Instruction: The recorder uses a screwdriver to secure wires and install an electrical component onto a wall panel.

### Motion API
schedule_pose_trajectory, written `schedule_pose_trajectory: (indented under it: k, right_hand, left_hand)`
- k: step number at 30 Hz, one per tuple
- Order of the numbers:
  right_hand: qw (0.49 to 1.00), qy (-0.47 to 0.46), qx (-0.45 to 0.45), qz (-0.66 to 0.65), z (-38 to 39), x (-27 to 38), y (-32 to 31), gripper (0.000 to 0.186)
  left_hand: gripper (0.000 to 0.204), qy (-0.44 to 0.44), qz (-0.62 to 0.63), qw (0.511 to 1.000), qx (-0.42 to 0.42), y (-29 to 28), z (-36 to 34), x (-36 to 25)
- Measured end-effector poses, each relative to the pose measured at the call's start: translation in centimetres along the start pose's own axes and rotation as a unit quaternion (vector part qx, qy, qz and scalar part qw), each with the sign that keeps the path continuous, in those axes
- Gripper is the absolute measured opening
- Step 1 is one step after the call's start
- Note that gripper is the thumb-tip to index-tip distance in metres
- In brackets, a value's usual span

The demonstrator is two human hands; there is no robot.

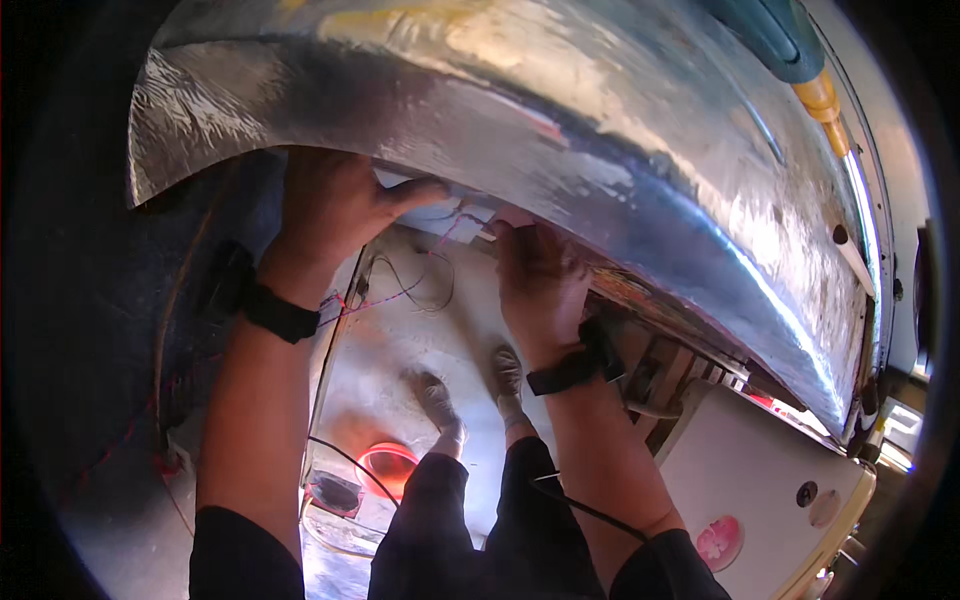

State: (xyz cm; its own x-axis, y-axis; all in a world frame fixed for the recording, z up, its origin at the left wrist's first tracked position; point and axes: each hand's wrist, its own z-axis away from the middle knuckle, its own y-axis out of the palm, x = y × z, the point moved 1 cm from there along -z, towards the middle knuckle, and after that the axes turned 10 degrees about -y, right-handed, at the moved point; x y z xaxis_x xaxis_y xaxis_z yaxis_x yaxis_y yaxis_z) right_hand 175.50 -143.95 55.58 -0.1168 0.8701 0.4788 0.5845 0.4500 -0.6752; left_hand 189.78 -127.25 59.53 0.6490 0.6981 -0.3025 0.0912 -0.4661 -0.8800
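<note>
A large, curved silver metal panel (pixel 450 100) fills the upper view, its lower edge sloping down to the right. My left hand (pixel 335 210) reaches up under that edge, thumb stretched out to the right along it and the other fingers hidden behind the metal. Beside it, my right hand (pixel 540 275) is at the same edge with fingers curled; what they grip, if anything, is hidden. Thin pink and dark wires (pixel 420 280) hang between the hands, below a pale surface under the panel.
My feet stand on a pale floor (pixel 370 350), near a red basin (pixel 390 465) and cables. A white cabinet (pixel 750 490) with round stickers stands at lower right. A teal-and-yellow tool (pixel 815 100) lies along the panel's upper right. Dark surfaces and cords line the left.
</note>
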Motion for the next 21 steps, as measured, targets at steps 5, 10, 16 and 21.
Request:
schedule_pose_trajectory:
  k: [5, 10, 16, 21]
  right_hand:
    - [0.998, -0.011, 0.061, 0.028, 0.0, 1.4, 1.0, 0.019]
    - [0.989, 0.12, 0.046, -0.072, 0.5, 2.2, 1.5, 0.031]
    - [0.96, 0.205, 0.061, -0.179, 1.8, 1.1, 2.6, 0.038]
    - [0.985, 0.135, 0.052, -0.096, 0.8, 2.0, 1.2, 0.018]
  left_hand:
    - [0.041, 0.013, 0.045, 0.999, -0.005, 1.1, -0.2, 0.7]
    - [0.057, 0.065, 0.052, 0.99, -0.115, 3.3, -0.6, 1.9]
    - [0.058, 0.037, 0.13, 0.987, -0.081, 3.6, -0.8, 1.5]
    - [0.064, 0.009, 0.06, 0.995, -0.076, 3.1, 0.2, 1.2]
